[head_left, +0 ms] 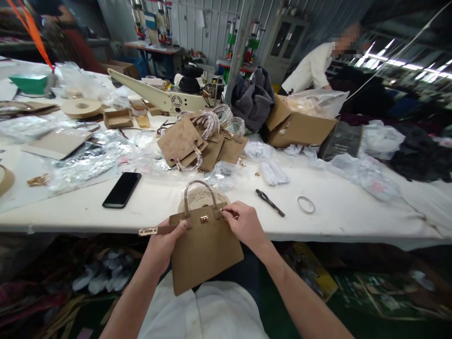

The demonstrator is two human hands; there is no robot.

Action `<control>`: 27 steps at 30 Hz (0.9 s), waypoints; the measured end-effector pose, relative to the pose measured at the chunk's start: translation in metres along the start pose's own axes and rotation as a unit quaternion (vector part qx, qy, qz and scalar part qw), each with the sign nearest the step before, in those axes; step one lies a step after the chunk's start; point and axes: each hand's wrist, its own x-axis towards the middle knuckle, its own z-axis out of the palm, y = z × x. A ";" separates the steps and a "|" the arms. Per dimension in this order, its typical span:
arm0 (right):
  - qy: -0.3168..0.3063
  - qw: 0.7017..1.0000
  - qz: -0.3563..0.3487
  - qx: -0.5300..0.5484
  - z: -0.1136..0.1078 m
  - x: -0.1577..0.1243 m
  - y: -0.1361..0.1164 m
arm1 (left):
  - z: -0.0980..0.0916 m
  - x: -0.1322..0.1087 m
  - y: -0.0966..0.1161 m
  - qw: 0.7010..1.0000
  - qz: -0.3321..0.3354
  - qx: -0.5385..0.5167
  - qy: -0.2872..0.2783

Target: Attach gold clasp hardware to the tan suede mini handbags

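Note:
A brown handbag panel (206, 254) with a top handle (200, 184) and a small gold clasp (204, 219) hangs tilted at the table's front edge, above my lap. My left hand (164, 245) grips its upper left corner, the thumb pressed on a brown strap (164, 229) whose gold-tipped end sticks out to the left. At the upper right corner, beside the handle's base, my right hand (243, 221) pinches with thumb and fingertips. A small gold glint shows at those fingertips; the piece itself is mostly hidden. Behind the handle lies a coil of beige cord (201, 197).
A phone (122, 189) lies left, a dark hand tool (270, 202) and a metal ring (305, 205) right. Further back are a pile of brown bag panels (181, 141), plastic wrapping (95, 155), a cream machine (158, 96) and a cardboard box (300, 127). A person in white (310, 66) stands beyond.

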 end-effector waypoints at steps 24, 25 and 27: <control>-0.069 0.994 0.083 -0.023 -0.012 0.020 0.001 | 0.012 -0.007 0.007 0.977 0.107 0.174 0.056; -0.084 0.992 0.088 -0.025 -0.013 0.022 0.001 | 0.012 -0.007 0.005 0.974 0.114 0.188 0.060; -0.107 0.990 0.089 -0.035 -0.011 0.026 -0.001 | 0.012 -0.007 0.003 0.969 0.118 0.206 0.065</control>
